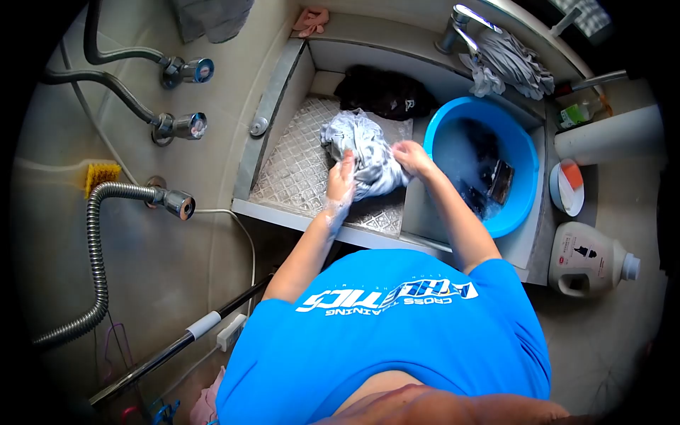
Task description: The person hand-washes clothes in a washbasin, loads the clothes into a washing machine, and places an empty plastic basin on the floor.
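Observation:
A wet, bunched white-and-grey patterned garment [365, 152] is held over the textured washboard surface of the sink. My left hand [341, 178], with suds on its wrist, grips the near left side of the cloth; its thumb shows and its other fingers are partly hidden. At the cloth's right side, my right hand [412, 159] is closed on an edge of it, slightly blurred. Behind the garment lies a dark piece of clothing [386, 92]. To the right, a blue basin [523, 127] holds cloudy water with dark cloth in it.
A faucet [460, 32] stands at the back, with grey striped cloth [517, 64] beside it. On the right are a white bowl [559, 195] and a detergent jug [588, 261]. Valves, a metal hose [95, 262] and a yellow brush [101, 177] line the left wall.

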